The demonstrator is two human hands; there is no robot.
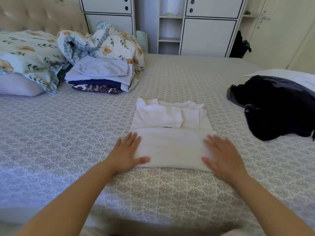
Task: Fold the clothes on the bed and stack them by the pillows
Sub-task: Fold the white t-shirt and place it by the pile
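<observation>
Your left hand and right hand lie flat with straight fingers, gripping nothing, pressing the near edges of the half-folded white cotton shirt at the centre of the grey patterned bedspread. Further off, a crumpled black garment sits at the right edge. In the upper left, a stack of folded clothes rests beside the floral pillows.
</observation>
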